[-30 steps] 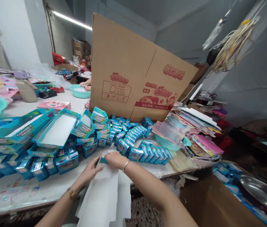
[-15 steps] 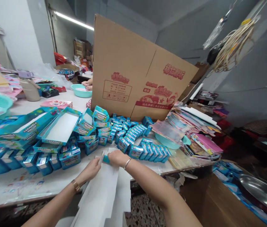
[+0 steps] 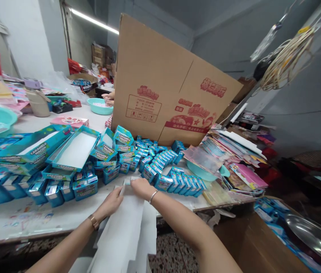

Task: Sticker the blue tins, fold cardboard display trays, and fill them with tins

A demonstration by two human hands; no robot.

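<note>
While held, white cardboard (image 3: 123, 227) points lengthwise forward.

Blue boxes (image 3: 157, 166) stand between right fingers (image 3: 134, 184) and carton (image 3: 174, 83).

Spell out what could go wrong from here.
1. The white sheets extend past the table's front edge, so some might slip toward the floor if the left hand or right hand loosens.
2. The right hand is close to the row of blue boxes; a sideways knock could topple some.
3. The stacked blue trays sit tilted and may slide.
</note>
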